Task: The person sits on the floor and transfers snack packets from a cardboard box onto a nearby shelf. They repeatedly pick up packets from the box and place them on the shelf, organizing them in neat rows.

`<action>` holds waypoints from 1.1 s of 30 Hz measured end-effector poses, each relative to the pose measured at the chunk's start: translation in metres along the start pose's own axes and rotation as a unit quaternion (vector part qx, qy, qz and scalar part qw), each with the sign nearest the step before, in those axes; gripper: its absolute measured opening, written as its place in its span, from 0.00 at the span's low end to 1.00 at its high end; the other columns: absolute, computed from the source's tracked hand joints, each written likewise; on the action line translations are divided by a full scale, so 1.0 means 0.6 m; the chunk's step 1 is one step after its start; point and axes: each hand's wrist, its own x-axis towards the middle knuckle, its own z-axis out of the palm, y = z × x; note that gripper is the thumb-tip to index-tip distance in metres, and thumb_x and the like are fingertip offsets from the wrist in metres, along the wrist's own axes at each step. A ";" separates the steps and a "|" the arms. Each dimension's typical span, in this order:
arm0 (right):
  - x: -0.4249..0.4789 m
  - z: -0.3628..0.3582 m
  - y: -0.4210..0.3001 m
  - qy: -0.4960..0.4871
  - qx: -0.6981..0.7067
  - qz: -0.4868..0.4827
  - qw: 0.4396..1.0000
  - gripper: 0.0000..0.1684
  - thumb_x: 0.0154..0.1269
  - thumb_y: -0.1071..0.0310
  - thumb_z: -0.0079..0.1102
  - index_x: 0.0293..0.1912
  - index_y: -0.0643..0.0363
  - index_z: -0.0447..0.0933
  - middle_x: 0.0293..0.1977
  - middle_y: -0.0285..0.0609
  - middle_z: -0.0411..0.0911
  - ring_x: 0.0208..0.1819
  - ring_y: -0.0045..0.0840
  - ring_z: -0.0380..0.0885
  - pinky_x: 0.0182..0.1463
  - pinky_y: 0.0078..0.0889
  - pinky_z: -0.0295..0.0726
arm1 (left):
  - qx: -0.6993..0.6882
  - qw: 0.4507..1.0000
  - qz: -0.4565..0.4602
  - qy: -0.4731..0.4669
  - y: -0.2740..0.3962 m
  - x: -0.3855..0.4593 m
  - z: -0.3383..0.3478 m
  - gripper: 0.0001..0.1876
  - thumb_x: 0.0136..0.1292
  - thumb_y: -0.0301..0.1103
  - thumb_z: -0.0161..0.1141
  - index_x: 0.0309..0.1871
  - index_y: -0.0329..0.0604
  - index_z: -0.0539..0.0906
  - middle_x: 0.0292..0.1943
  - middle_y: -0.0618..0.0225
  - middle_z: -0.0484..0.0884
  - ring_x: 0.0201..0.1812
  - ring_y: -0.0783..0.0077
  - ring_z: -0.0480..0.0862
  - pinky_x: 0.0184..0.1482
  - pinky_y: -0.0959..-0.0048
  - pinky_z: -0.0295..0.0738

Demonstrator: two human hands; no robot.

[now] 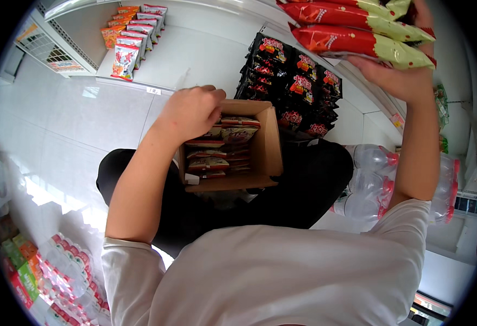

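Note:
My right hand (389, 77) is raised at the upper right, against several red and light-green snack packets (361, 42); some fingers are hidden behind them. Whether it bears their weight or they rest on a shelf, I cannot tell. My left hand (193, 110), fingers curled, is over the left rim of an open cardboard box (273, 142); whether its fingertips hold anything is hidden. Inside the box stand rows of small snack packets (238, 132). The box sits between my knees.
Black noodle packets (289, 81) are stacked just beyond the box. Small snack bags (126, 57) stand on the low white shelf (173, 53). Packs of clear bottles (367, 183) are beside my right knee. More bottle packs (67, 269) and colourful cartons (24, 265) lie at lower left.

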 end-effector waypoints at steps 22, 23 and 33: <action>-0.123 0.501 -0.121 -0.410 -0.146 0.055 0.899 0.61 0.50 0.62 0.76 0.79 0.67 0.55 0.55 0.59 0.80 0.55 0.48 0.84 0.55 0.47 0.83 | 0.061 0.990 -0.126 0.000 -0.018 -0.017 -0.015 0.14 0.69 0.33 0.63 0.55 0.42 0.84 0.42 0.54 0.89 0.51 0.50 0.87 0.52 0.54 0.83; -0.122 0.520 -0.121 -0.414 -0.164 0.050 0.894 0.61 0.49 0.62 0.76 0.79 0.67 0.55 0.55 0.59 0.80 0.54 0.48 0.84 0.55 0.47 0.83 | 0.058 0.991 -0.124 0.001 -0.017 -0.017 -0.014 0.14 0.69 0.33 0.63 0.55 0.42 0.84 0.42 0.54 0.89 0.51 0.50 0.87 0.52 0.54 0.83; -0.208 0.583 -0.072 -0.298 -0.180 -0.048 0.936 0.66 0.46 0.49 0.84 0.79 0.56 0.58 0.52 0.50 0.80 0.56 0.42 0.80 0.53 0.50 0.79 | 0.048 0.994 -0.098 0.002 -0.016 -0.024 -0.011 0.15 0.67 0.31 0.64 0.56 0.41 0.84 0.45 0.55 0.88 0.50 0.50 0.87 0.52 0.55 0.84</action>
